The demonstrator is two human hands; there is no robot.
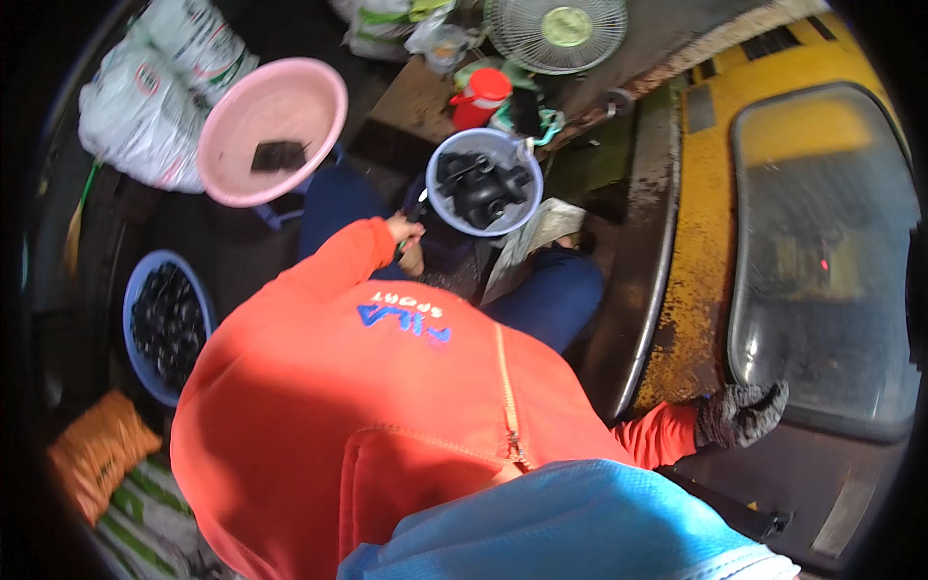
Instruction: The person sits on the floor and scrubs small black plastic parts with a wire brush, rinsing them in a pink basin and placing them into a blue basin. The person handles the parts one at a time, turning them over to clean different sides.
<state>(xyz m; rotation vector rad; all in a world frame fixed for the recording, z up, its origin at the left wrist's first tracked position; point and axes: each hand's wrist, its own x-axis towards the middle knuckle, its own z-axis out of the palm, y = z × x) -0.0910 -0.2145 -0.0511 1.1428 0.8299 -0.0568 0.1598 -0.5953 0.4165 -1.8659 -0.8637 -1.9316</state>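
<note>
Viewpoint: a head camera looks down over an orange zipped jacket [387, 425] and blue-trousered knees.
Left hand: the left hand [406, 230] is seen bare at the end of the orange sleeve, closed around a small dark tool or part at the near left rim of the grey-blue bowl; what exactly is gripped cannot be told.
Right hand: the right hand [739, 414] is covered by a speckled grey knit glove and is stretched out to the right, resting near the edge of the yellow machine [706, 242]; its fingers are curled, and nothing is seen to be held.
Bowl in hand's reach: the grey-blue bowl [440, 208] sits far of the knees and is filled with black plastic fittings [480, 186].
Handling: the fittings are judged stiff, light and not fragile; a firm pinch on a neck or tube end is judged best, since rounded bodies may slip.
Left side: a pink basin [290, 97] holds one dark piece; a blue basin [140, 290] nearer is filled with small black parts [169, 324].
Far side: a fan [556, 31] and a red-capped jug [478, 97] are seen.
</note>
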